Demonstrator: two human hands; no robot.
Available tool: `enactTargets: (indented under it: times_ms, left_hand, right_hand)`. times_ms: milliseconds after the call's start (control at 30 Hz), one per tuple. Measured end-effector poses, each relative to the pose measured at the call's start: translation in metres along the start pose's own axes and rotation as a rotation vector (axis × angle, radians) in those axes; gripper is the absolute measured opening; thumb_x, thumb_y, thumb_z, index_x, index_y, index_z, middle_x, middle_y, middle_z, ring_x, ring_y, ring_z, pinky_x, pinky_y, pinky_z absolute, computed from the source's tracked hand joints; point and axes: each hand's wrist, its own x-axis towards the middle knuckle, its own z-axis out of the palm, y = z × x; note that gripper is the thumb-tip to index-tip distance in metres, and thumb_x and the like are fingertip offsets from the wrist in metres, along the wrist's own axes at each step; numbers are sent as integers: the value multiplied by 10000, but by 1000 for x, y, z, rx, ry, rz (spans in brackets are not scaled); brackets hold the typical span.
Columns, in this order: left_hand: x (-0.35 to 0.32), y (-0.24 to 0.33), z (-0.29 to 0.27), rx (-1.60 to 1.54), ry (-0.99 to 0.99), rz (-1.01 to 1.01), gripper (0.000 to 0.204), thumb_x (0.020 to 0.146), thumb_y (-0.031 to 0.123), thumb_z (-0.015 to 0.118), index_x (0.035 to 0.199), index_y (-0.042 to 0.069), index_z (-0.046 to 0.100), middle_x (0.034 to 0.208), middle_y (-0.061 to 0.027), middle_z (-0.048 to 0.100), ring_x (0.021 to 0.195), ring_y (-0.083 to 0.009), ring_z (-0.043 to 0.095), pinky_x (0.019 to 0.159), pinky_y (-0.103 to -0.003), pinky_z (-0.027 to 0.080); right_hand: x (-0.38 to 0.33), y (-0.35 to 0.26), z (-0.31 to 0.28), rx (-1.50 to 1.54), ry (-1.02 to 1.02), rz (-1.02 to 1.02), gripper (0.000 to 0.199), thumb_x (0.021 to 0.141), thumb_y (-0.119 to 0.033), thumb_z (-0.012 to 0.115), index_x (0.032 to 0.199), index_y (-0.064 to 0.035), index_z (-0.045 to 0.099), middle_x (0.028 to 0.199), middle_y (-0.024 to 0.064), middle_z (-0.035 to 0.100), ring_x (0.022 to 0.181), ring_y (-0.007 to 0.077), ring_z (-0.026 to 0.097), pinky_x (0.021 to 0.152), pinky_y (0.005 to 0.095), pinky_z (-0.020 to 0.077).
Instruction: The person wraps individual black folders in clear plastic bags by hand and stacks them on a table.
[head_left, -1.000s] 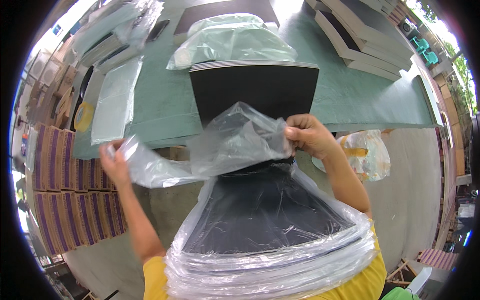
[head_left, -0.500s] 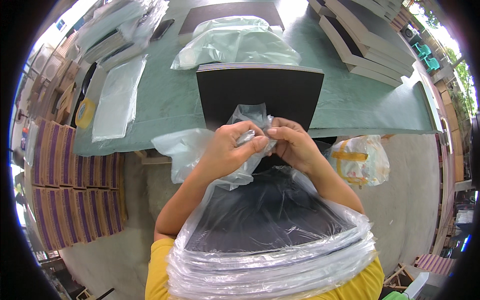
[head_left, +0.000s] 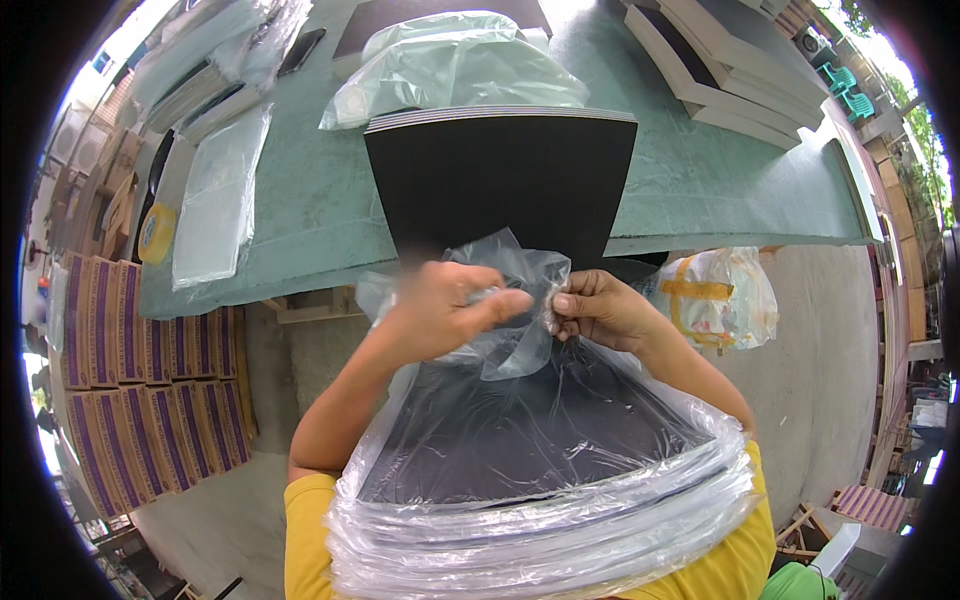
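Note:
My right hand pinches a gathered, crumpled part of a thin clear plastic bag. Beside it, my left hand is slightly blurred. Its thumb and forefinger point right with a gap between them, in front of the loose film; its other fingers are partly hidden. Just beyond both hands, a stack of black boards with pale layered edges lies at the table's near edge, and the bag overlaps its lower part. Against my body sits a stack of black flat pieces wrapped in clear plastic, below my hands.
On the green table lie a pile of clear bags, a yellow tape roll, a crumpled plastic sheet and thick dark-topped stacks. Brown cartons stand at left. A taped white bundle is below the table edge at right.
My hands have moved apart: the left went left and let the film spread, while the right keeps its pinch. The bag's loose left part has shifted. The view has shifted slightly.

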Motion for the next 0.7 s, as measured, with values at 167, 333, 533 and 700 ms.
enactTargets:
  times_ms: [167,333,533,700]
  left_hand:
    - [8,13,14,-143,83,120,208,751,212,644,747,7,610,584,-24,564,516,-46,485,469,-197,374]
    - [-5,-12,-1,-239,111,-30,196,766,221,619,780,25,621,608,-19,565,510,-73,474,481,-218,380]
    - [-11,4,4,-287,127,-28,158,794,130,557,906,41,625,673,-29,572,537,-46,451,492,-206,370]
    - [-2,-8,9,-253,184,20,194,804,130,545,963,34,603,654,-1,531,542,-43,440,489,-189,351]
  right_hand:
    - [17,-5,18,129,-65,-93,218,834,-267,550,805,-51,559,701,11,553,632,97,520,591,229,430]
    - [15,-13,21,217,-278,-226,251,866,-241,488,686,-64,487,678,47,538,602,128,491,552,234,359]
    - [13,-18,26,-309,-1,-219,244,816,-242,567,806,2,562,747,52,566,661,87,507,603,233,415]
    - [20,-17,21,-529,90,-291,143,792,-129,595,838,6,585,713,23,576,648,69,507,605,212,415]
